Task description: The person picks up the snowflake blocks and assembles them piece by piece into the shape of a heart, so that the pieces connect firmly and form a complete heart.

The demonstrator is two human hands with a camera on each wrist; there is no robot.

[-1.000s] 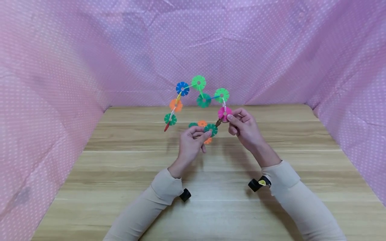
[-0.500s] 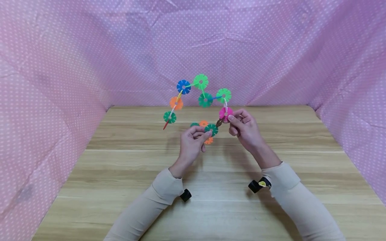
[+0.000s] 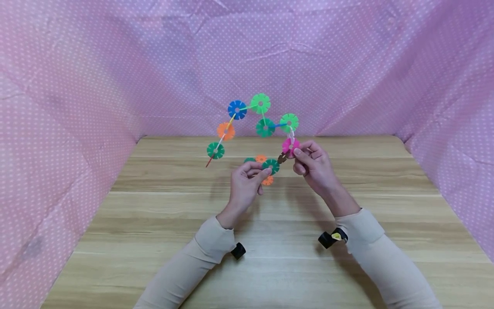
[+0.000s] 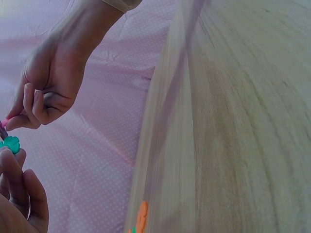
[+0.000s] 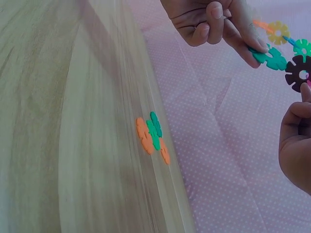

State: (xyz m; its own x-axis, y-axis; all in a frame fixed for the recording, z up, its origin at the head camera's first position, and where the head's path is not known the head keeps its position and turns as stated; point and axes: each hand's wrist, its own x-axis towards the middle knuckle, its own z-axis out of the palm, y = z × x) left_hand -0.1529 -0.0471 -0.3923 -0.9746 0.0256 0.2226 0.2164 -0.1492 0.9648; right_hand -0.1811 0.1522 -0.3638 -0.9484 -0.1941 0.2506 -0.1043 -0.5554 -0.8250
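Held up above the table is a chain of slotted snowflake discs in several colours. My left hand (image 3: 247, 184) pinches a dark green disc (image 3: 271, 166) between thumb and fingers. With thumb and forefinger my right hand (image 3: 314, 165) grips the pink disc (image 3: 290, 146). Between the two hands a brown disc (image 5: 295, 74) meets the edge of the green one. From the pink disc the chain rises through light green discs (image 3: 260, 103) to a blue disc (image 3: 237, 110). It then drops through an orange disc (image 3: 225, 131) to a red disc (image 3: 209, 162), seen edge-on at the free end.
Several loose discs, orange (image 5: 144, 136) and green (image 5: 155, 124), lie on the wooden table (image 3: 173, 206) near its far edge, partly behind my left hand in the head view. Pink dotted cloth (image 3: 193, 64) hangs behind and at both sides.
The chain has turned a little: its upper discs have shifted right and slightly up, while the red free end has swung left. Both hands keep their grips and have hardly moved.
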